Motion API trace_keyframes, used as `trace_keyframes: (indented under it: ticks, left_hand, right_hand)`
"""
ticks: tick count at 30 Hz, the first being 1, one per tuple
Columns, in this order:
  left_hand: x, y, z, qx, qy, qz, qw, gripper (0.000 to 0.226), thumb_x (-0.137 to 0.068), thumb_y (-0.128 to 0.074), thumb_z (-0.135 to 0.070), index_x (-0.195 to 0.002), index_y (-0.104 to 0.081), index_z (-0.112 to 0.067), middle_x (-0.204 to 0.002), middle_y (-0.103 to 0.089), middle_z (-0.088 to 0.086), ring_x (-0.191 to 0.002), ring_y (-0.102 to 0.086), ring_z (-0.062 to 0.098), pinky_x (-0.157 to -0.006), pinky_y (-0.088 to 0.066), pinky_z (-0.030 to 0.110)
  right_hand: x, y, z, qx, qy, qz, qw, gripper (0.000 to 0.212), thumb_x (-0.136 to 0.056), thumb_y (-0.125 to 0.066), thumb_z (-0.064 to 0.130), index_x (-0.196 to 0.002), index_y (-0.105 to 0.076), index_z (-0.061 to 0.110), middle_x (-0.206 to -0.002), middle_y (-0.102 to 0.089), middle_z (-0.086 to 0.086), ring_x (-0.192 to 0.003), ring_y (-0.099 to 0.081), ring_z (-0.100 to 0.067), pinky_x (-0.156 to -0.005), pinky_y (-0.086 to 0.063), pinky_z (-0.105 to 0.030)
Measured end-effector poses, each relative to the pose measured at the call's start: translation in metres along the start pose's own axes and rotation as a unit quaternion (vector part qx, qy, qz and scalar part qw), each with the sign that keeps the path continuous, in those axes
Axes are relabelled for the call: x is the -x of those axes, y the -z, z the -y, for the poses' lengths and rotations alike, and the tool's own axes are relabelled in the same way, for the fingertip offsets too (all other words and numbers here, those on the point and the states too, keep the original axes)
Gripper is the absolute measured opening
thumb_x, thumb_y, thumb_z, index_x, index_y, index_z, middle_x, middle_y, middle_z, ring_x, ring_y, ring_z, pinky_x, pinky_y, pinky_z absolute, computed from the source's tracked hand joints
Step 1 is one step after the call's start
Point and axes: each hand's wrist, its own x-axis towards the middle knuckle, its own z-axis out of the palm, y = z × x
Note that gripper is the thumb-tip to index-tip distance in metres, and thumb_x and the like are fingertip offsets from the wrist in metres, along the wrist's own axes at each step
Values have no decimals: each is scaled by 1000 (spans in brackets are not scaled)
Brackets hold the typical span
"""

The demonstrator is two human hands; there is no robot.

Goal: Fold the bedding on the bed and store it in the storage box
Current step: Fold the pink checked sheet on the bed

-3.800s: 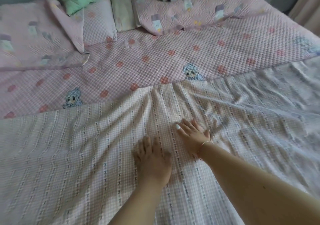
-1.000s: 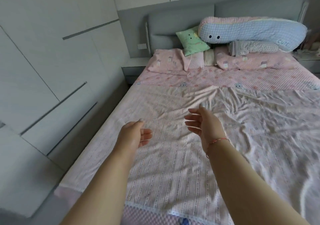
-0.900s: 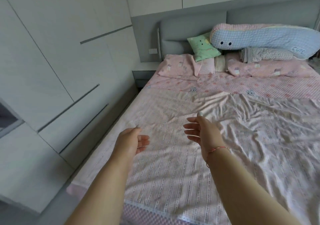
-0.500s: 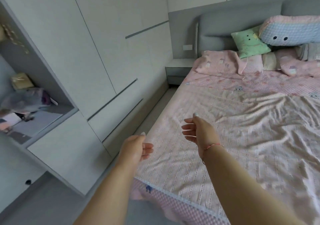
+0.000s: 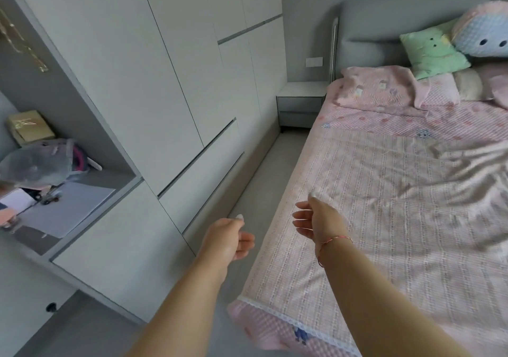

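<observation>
The thin pink blanket (image 5: 398, 219) lies spread flat over the bed (image 5: 264, 326), wrinkled on the right side. Both hands are in the air and hold nothing: the left hand (image 5: 226, 239) is over the floor beside the bed, the right hand (image 5: 319, 219) over the blanket's left edge, fingers loosely bent. The pillows (image 5: 379, 87) are at the far end.

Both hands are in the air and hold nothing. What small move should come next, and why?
Probably bring the left hand down to the blanket's near corner by the lace edge and pinch it. Both it and the right hand hover open and empty, the blanket lies spread flat and unfolded on the bed, and that corner is closest.
</observation>
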Motion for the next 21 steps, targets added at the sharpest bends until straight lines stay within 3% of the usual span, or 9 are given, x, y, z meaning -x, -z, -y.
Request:
trace_keyframes:
  ticks: [5,10,12,15,21]
  left_hand:
    - [-89,17,-9,-41,14,26,999,23,-101,-47,-28,-106,-55,-7,-80,-67,13,-65,-64,21,-65,-52,30]
    - [-192,33,-3,-77,55,49,994,17,-102,-47,-25,-96,-54,-11,-71,-64,11,-53,-62,17,-57,-46,25]
    - [-222,35,9,-70,87,55,992,17,-101,-47,-25,-91,-53,-13,-68,-63,10,-49,-61,15,-56,-45,24]
    - [-262,39,36,-60,149,76,984,19,-102,-45,-24,-87,-52,-13,-70,-61,10,-58,-58,19,-61,-45,26]
    - [-328,40,106,-69,240,127,960,17,-101,-46,-25,-92,-53,-11,-71,-59,10,-61,-56,20,-63,-44,26]
  right_hand:
    - [-74,-48,-18,-29,-38,-48,998,31,-98,-42,25,-93,-60,1,-70,-55,-10,-58,-50,-19,-56,-43,-27]
    - [-140,-90,-38,-24,-81,-97,992,32,-99,-42,27,-85,-59,4,-67,-54,-9,-57,-50,-19,-57,-43,-28]
    - [-156,-97,-47,-9,-95,-116,989,33,-99,-42,27,-82,-59,5,-66,-55,-8,-56,-50,-18,-58,-43,-28]
    - [-179,-101,-65,7,-110,-149,983,34,-100,-42,28,-81,-58,5,-66,-56,-8,-56,-51,-18,-57,-44,-28]
    - [-213,-108,-115,31,-137,-224,964,35,-100,-44,29,-80,-59,5,-67,-57,-9,-57,-52,-18,-57,-45,-28]
